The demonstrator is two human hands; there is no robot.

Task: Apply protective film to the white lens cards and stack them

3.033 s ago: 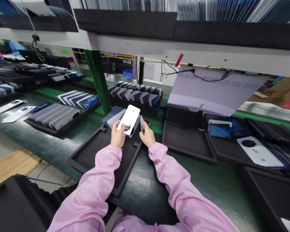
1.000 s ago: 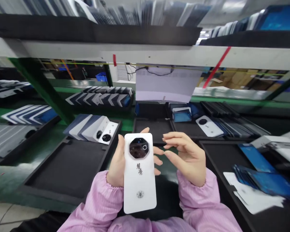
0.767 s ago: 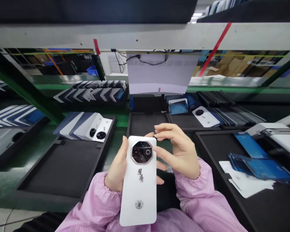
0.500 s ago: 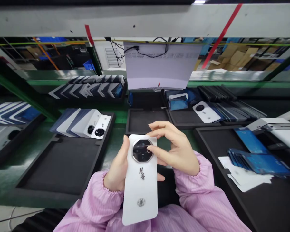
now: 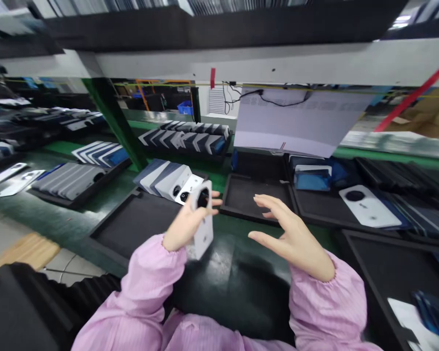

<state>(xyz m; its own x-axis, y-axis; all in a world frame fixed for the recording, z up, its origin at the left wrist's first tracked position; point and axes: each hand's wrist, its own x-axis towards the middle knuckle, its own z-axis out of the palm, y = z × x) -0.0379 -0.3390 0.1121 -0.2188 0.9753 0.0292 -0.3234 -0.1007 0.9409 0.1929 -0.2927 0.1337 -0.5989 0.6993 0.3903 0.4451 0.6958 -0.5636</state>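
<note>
My left hand (image 5: 186,222) is closed around a white phone back cover (image 5: 204,240) with a dark round camera window. The cover is raised, tilted and partly covered by my fingers. Close behind it, a row of grey, blue and white back covers (image 5: 164,179) leans in the far end of a black tray (image 5: 131,231). My right hand (image 5: 294,236) hovers over the green bench with thumb and fingers apart, touching nothing. A shallow black tray (image 5: 254,195) lies beyond my right hand.
A white back cover (image 5: 370,208) lies in a tray at the right. Nearer, another black tray (image 5: 375,265) holds blue pieces and white sheets (image 5: 406,314). A pale panel (image 5: 300,122) stands behind the trays. A green post (image 5: 113,122) rises at the left.
My right hand has come off the cover and opened. My left hand has carried the cover forward and left, turning it nearly edge-on. The view has swung left.
</note>
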